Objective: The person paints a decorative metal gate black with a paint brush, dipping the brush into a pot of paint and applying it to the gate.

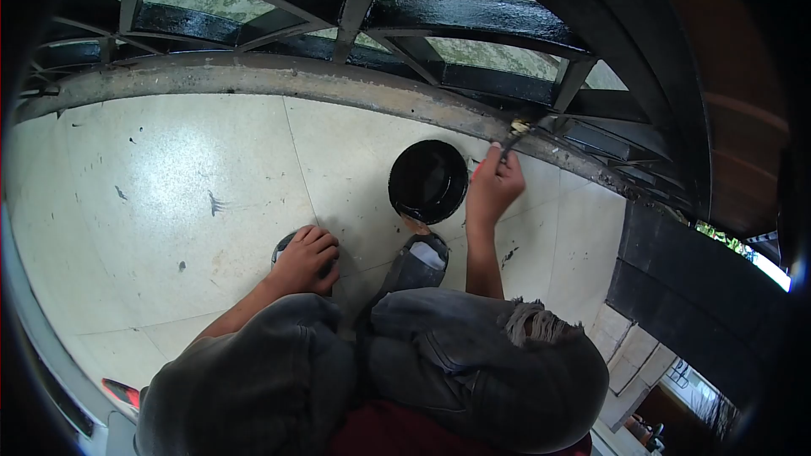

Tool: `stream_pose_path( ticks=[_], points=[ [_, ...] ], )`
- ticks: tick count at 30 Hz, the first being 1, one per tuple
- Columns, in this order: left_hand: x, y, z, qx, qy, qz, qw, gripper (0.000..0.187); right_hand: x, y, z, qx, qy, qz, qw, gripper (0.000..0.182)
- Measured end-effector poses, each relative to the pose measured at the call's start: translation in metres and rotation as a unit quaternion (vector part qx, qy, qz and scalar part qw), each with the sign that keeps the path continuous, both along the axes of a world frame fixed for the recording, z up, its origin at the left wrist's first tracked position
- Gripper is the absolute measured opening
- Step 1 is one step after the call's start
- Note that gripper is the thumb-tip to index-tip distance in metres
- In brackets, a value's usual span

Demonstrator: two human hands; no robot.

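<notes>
My right hand point(497, 187) pinches a paintbrush point(512, 139), whose head is close against the base of a black metal gate point(477, 17). A strip of red shows beside the fingers. Just left of this hand, a round black paint container point(428, 181) with dark, shiny paint inside stands on the floor near my right foot. My left hand point(309, 255) is low over my left foot, its fingers curled together. I cannot tell what, if anything, is under those fingers.
The pale tiled floor point(194, 177) bears dark paint spots and smears. A worn raised sill point(279, 80) runs along the gate's bottom. My bent knees in torn grey jeans point(473, 346) fill the near side. At right stands a dark panel point(676, 295).
</notes>
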State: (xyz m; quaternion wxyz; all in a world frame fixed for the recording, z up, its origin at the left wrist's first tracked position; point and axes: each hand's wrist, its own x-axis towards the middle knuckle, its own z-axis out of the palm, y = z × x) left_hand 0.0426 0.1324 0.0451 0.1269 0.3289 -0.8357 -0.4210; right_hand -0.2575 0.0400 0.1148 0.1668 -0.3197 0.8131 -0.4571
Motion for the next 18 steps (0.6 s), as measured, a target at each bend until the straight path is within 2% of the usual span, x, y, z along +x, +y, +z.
stream_pose_path(
  ticks=[3,7,12,15,16,18],
  points=[
    [-0.001,-0.001,-0.003,-0.005,0.000,0.001,1.000,0.023,-0.014,0.000,-0.015,0.016,-0.031,0.038,0.999,0.027],
    [0.000,-0.001,0.000,0.008,-0.002,0.000,1.000,0.025,-0.014,0.008,-0.010,-0.030,0.002,0.005,1.000,0.028],
    [0.000,-0.003,-0.004,-0.010,-0.003,0.003,1.000,0.024,-0.018,0.007,-0.012,0.020,-0.057,0.040,0.997,0.026],
    [0.000,0.002,-0.003,-0.005,-0.003,-0.001,1.000,0.023,-0.013,0.014,-0.016,-0.034,0.027,0.027,0.999,0.025],
    [-0.001,0.000,-0.003,-0.006,-0.008,0.000,1.000,0.023,-0.015,0.007,-0.020,0.010,-0.032,0.048,0.998,0.025],
    [-0.002,-0.002,-0.003,-0.010,-0.003,0.003,1.000,0.023,-0.024,0.009,-0.018,-0.002,-0.052,0.051,0.997,0.025]
  ],
)
